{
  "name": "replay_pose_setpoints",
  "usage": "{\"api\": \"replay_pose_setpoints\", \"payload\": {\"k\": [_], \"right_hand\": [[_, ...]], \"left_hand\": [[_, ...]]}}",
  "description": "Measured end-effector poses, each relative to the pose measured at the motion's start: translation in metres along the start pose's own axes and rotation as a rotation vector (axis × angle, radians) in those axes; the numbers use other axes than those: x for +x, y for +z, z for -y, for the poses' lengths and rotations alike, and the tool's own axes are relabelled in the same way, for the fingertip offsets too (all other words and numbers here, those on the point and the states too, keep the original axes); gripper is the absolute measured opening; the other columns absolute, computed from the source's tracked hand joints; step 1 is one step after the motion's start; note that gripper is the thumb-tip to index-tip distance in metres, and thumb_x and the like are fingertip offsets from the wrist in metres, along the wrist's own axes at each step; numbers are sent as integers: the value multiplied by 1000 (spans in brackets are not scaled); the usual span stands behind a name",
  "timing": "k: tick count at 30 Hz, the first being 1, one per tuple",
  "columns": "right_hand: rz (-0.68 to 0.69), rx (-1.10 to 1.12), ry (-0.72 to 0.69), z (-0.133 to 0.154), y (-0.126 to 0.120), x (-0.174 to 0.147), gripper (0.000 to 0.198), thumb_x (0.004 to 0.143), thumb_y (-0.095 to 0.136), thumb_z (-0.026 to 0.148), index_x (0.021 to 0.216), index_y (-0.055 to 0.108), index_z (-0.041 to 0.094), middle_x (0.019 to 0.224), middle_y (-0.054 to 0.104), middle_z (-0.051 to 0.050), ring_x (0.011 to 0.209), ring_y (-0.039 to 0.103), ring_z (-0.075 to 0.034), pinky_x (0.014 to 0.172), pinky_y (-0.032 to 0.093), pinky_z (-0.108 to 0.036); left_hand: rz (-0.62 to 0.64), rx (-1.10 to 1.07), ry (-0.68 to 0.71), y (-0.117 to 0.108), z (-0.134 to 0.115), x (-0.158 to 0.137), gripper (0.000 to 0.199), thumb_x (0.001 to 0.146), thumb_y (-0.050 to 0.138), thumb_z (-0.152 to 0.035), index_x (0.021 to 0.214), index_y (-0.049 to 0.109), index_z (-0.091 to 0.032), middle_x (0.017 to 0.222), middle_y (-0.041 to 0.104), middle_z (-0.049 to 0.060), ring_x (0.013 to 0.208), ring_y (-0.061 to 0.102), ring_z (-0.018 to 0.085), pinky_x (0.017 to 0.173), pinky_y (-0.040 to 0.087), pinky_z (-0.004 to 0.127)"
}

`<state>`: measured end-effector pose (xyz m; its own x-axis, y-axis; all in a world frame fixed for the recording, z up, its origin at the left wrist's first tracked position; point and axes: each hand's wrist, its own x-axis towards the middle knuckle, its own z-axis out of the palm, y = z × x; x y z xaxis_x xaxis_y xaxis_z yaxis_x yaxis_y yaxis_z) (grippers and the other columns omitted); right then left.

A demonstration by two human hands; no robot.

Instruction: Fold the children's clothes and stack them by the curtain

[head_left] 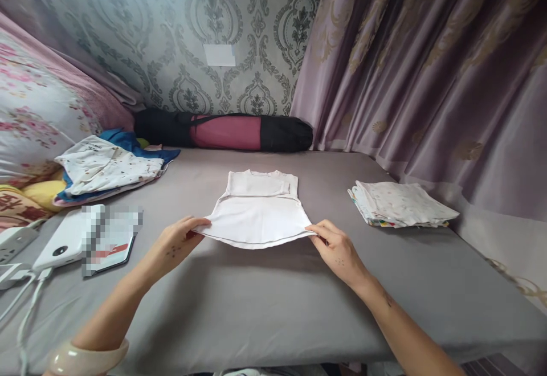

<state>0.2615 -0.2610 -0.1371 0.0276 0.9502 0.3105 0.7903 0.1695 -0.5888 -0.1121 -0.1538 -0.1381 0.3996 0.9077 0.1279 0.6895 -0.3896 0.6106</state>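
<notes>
A small white shirt (256,216) lies in the middle of the grey-covered surface, its neckline pointing away from me. Its sleeves appear to be folded inward across the upper part. My left hand (182,239) pinches the near left corner of the hem, and my right hand (335,245) pinches the near right corner. Between them the hem is stretched wide and lifted a little, casting a shadow on the grey sheet (256,296). The far end of the shirt rests flat.
At right sits a stack of folded clothes (404,204). On the left are a loose pile of clothes (113,165), a phone (113,245), a white power bank (68,239) with cables and a power strip (17,242). A black and maroon roll bag (226,131) lies along the wall.
</notes>
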Motion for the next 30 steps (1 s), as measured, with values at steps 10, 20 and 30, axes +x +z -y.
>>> {"api": "replay_pose_setpoints", "payload": {"k": [10, 20, 30], "right_hand": [[-16, -168, -136, -2, -21, -13, 28, 94, 48, 21, 111, 70, 26, 91, 61, -2, 67, 56, -9, 66, 42, -20], [228, -169, -169, 18, -51, -38, 26, 96, 43, 23, 95, 69, 26, 93, 59, -2, 66, 55, -9, 64, 43, -20], [27, -20, 28, -12, -24, 5, 20, 93, 50, 34, 89, 67, 25, 96, 62, -1, 73, 57, -12, 63, 43, -23]], "left_hand": [[74, 129, 135, -13, -10, -11, 38, 90, 40, -37, 103, 72, -22, 82, 65, 5, 58, 53, 12, 60, 40, 24], [323, 51, 99, -28, -22, -37, 30, 93, 46, -42, 96, 72, -27, 82, 60, 1, 66, 54, 12, 60, 39, 20], [-33, -75, 0, -5, -13, 15, 39, 85, 50, -56, 72, 58, -20, 77, 53, 2, 70, 50, 15, 61, 40, 24]]}}
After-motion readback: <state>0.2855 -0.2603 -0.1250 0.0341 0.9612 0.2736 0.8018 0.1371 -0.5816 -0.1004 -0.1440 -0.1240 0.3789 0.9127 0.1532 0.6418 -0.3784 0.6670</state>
